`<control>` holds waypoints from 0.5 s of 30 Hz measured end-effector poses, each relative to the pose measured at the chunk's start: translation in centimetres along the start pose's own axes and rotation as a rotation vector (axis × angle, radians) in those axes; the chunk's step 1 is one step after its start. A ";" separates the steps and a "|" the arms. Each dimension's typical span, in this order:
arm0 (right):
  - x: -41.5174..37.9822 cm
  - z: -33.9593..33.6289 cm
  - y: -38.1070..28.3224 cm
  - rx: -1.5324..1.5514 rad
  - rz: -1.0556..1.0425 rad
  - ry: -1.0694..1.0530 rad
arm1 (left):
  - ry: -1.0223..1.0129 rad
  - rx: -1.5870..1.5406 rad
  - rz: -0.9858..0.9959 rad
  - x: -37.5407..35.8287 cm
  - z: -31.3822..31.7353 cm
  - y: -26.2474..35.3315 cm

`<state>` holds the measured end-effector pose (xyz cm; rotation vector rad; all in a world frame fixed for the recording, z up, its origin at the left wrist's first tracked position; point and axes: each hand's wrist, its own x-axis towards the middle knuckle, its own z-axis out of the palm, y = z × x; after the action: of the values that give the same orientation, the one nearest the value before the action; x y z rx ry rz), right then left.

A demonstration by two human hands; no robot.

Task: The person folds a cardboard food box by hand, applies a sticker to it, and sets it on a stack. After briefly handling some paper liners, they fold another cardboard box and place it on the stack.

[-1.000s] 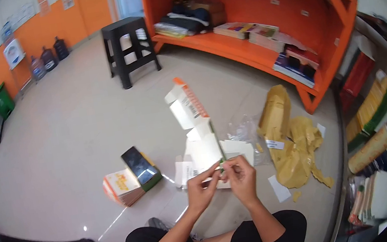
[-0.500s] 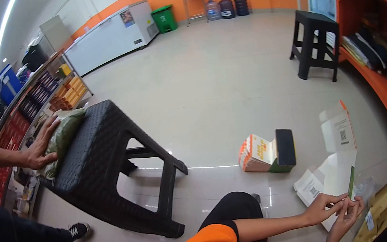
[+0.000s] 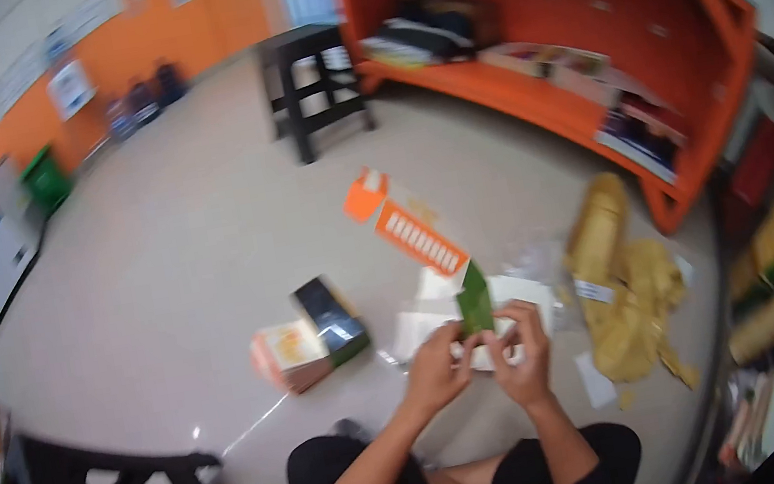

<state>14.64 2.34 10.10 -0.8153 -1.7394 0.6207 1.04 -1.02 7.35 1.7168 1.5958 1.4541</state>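
Note:
Both hands are at a partly folded cardboard carton [image 3: 419,239] with an orange printed panel, a green flap and white inner sides. My left hand [image 3: 436,371] pinches it near the base of the green flap. Across from it, my right hand [image 3: 521,347] grips the same carton with bent fingers and thumb. White cardboard [image 3: 426,329] lies spread beneath the hands. To the left, a stack of flat printed cartons [image 3: 291,353] rests on the floor, against a box with a black face [image 3: 330,314].
Crumpled yellow-brown wrapping [image 3: 620,306] and clear plastic [image 3: 541,258] lie to the right. An orange shelf [image 3: 482,75] stands behind, beside a black stool [image 3: 312,87]. Another black stool [image 3: 87,457] is at the lower left. Books and packets [image 3: 768,283] line the far right.
My view has swung right, bringing the hands to the middle and the person at the left out of sight. The carton's orange panel now faces me, standing up and tilted.

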 end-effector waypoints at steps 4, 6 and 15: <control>1.1 -2.3 0.2 -0.157 -0.048 0.055 | -0.070 0.131 0.242 -0.3 1.3 1.0; 0.8 -2.7 0.8 -0.111 0.073 0.000 | -0.131 0.167 0.332 -0.5 1.8 1.0; -0.9 -1.2 1.9 -0.248 -0.162 -0.236 | 0.162 -0.616 -0.307 -0.2 -0.3 -3.5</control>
<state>16.42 2.83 8.51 -0.7840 -2.1054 0.4095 -0.87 -0.29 4.55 0.9874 1.2263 1.7154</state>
